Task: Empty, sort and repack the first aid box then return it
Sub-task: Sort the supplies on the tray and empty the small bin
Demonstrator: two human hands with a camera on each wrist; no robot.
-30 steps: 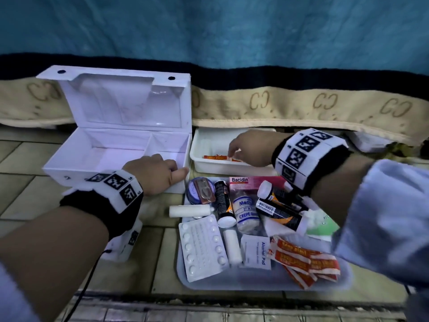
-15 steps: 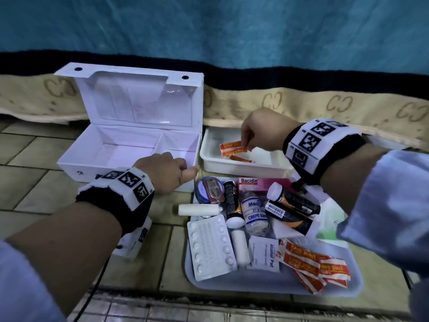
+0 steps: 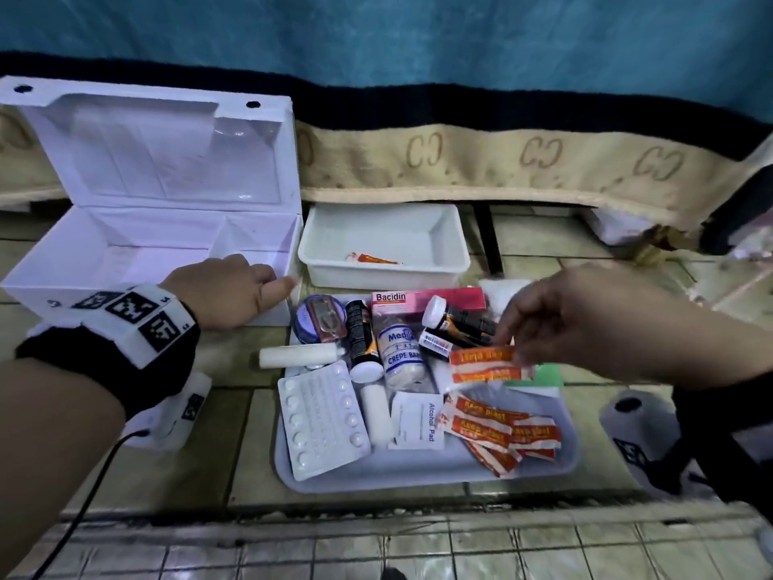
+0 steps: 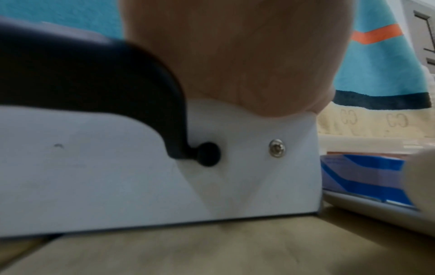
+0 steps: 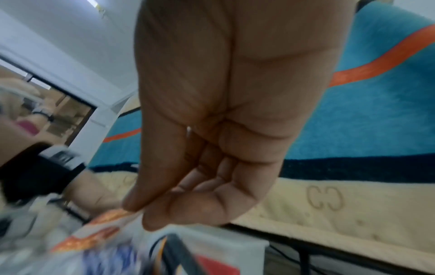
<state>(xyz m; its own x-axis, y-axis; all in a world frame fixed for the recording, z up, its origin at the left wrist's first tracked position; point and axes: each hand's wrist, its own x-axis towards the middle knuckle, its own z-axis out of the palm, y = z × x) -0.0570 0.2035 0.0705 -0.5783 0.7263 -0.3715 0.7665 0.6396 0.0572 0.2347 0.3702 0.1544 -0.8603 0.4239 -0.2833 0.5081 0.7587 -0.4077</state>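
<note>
Two orange plaster strips [image 3: 485,364] are pinched between the fingers [image 3: 512,324] of the right hand [image 3: 585,324] for sorting, while the white plastic first aid box [image 3: 146,223] is steadied by the left hand [image 3: 226,293], fingers curled over its rim.

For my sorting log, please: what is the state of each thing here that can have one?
first aid box, lid open.
white tub, holds one loose plaster.
grey tray, loaded with supplies.
plaster strip, pinched above the tray.
left hand, holds the box's front wall.
right hand, pinches the plaster strip.

The right hand [image 3: 585,324] is motion-blurred at the frame's right. Its plaster strip [image 5: 94,232] blurs at lower left. The left hand [image 4: 235,55] hides its fingertips behind the first aid box [image 4: 94,167].
</note>
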